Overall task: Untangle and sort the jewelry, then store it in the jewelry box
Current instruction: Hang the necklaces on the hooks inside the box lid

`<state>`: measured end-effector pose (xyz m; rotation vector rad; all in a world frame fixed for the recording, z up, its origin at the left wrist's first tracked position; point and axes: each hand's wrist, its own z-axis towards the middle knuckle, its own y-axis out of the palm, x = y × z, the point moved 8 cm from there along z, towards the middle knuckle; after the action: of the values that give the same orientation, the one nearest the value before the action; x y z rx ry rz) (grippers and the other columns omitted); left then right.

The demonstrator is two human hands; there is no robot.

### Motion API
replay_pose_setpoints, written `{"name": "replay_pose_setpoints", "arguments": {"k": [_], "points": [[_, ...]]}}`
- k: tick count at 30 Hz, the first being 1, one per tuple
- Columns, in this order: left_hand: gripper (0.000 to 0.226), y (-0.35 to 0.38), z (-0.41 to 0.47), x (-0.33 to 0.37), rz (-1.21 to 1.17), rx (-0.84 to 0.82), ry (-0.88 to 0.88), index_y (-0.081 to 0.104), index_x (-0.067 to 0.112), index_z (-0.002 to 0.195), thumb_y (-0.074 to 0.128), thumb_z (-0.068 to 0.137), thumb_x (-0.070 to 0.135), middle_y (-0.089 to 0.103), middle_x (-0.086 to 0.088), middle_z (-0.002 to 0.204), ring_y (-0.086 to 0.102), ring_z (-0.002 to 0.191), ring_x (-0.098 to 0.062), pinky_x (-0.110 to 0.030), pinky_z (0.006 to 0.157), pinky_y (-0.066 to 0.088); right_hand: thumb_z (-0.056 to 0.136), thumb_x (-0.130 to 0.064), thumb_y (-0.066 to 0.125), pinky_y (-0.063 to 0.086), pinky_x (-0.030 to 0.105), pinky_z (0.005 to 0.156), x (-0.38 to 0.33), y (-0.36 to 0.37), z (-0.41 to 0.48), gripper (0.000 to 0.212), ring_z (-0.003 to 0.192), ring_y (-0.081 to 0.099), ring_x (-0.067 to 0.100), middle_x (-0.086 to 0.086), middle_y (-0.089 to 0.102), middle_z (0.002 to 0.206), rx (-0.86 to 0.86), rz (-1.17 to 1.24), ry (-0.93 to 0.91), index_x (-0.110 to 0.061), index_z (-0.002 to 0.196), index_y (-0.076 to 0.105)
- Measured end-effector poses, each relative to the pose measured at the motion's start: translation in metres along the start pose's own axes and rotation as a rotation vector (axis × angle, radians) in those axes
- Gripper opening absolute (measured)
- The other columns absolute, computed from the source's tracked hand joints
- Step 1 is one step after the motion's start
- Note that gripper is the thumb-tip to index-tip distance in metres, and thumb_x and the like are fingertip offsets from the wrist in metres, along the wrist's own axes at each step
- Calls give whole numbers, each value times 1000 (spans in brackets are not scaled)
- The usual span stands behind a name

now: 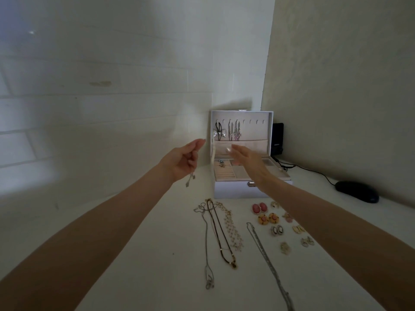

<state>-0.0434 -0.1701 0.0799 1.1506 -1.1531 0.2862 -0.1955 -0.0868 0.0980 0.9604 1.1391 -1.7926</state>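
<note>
The left hand (183,161) is raised just left of the jewelry box (233,190). Its fingers are curled toward the palm and pinch a thin silver chain (190,178), whose small pendant end hangs below the curled fingers, clear of the table (157,254). The right hand (248,161) reaches over the box's open tray with its fingers straight, lying loosely side by side and holding nothing. Its fingertips (229,150) are in front of the fabric pocket of the upright lid (242,113); whether they touch it cannot be told. Above those fingertips a few necklaces (232,131) hang from the lid's row of hooks, with a silvery bow-shaped piece (216,133) at their left. Below the right fingers, a couple of rings (221,163) sit in the tray's padded ring rolls. Nearer the person than both hands, the loose jewelry lies on the table. Roughly below the gap between the two hands lie a fine silver necklace (207,243), a dark cord necklace (222,240) and a pale beaded necklace (232,230), close together and meeting at their upper ends. A longer silver chain (267,261) lies apart to their right. Under the right wrist and forearm are paired earrings: pink ovals (258,208), yellow-and-pink rounds (268,218), cameo-like ones (276,230) and smaller gold and silver pieces, partly hidden by the arm. Well to the right of the right fingers a black mouse (357,191) rests on the table.
</note>
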Motion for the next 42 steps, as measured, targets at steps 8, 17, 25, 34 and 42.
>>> {"name": "replay_pose_setpoints", "arguments": {"k": [8,17,25,34,42], "points": [[12,8,1,16,228,36,16,63,16,98,52,94,15,67,10,71,42,41,0,-10,36,25,70,-60,59,27,38,110,19,11,-9,98,139,33,20,5,27,155,-79,-23,34,-16,151,24],[12,15,13,34,287,99,80,64,17,93,52,93,13,61,7,71,37,38,-1,-11,33,21,83,-66,47,29,42,107,32,3,-7,81,137,36,20,2,37,151,-8,1,77,-21,149,30],[21,40,27,56,646,105,234,66,17,91,49,93,7,53,2,69,33,51,-6,-12,38,22,88,1,56,46,50,100,36,-20,9,50,109,58,19,5,60,128,49,16,133,-15,135,50],[24,105,52,53,1113,-64,449,60,17,109,49,93,3,54,-1,69,49,64,-9,-17,59,38,89,0,56,54,23,65,7,-37,48,35,73,61,13,1,66,93,49,140,82,-12,123,58],[26,125,88,38,1291,-152,474,58,14,117,53,93,8,54,5,67,52,68,-9,-23,74,44,83,-4,69,53,16,57,12,-50,88,18,55,64,5,3,70,66,52,253,104,1,100,67]]}}
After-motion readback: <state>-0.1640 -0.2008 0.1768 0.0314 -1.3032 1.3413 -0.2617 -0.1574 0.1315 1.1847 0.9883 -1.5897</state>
